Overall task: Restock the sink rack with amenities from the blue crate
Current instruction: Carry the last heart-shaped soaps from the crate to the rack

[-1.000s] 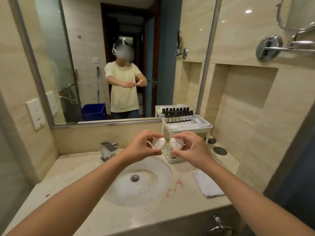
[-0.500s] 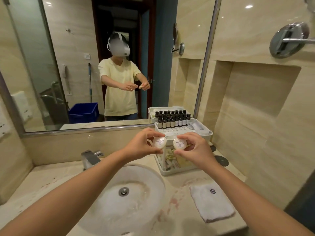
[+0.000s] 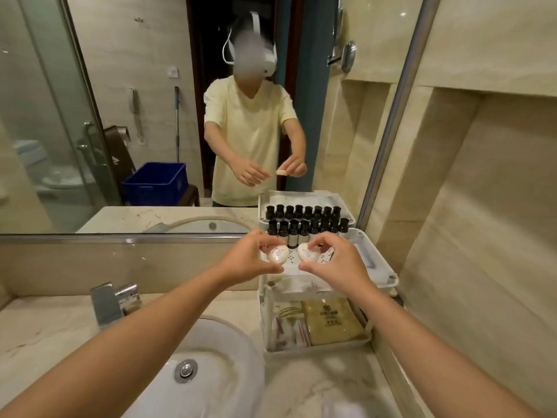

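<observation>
At frame centre, over the rack's top tier (image 3: 376,263): two round wrapped soaps, one per grip. My left grip (image 3: 250,262) pinches the left soap (image 3: 276,254) by its rim; my right grip (image 3: 336,262) pinches the right soap (image 3: 309,253) likewise. I judge both light, hard and slick in the wrapper, best held at the edges. Top tier, back: dark bottles (image 3: 304,227) in rows. Lower tier (image 3: 316,349): packets (image 3: 330,319). Blue crate (image 3: 153,184): left of centre, seen in the mirror (image 3: 90,86) only.
</observation>
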### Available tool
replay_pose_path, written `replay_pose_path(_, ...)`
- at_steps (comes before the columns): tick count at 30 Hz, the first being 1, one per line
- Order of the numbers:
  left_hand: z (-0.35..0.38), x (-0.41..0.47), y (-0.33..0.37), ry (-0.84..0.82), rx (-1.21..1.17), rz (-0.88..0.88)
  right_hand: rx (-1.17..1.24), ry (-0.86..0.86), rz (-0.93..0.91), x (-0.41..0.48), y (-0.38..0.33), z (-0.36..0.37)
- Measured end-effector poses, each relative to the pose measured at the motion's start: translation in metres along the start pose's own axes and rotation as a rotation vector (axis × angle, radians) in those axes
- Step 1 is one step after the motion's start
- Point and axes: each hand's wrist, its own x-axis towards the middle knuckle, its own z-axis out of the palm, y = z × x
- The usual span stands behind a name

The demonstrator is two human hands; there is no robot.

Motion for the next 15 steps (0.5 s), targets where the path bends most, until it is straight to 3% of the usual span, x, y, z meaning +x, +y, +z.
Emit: replay_pose_path(15,0.034,0.092,-0.032,-0.067,0.499,-0.146,-0.187,-0.183,0.069,0.088,0.051,0.042)
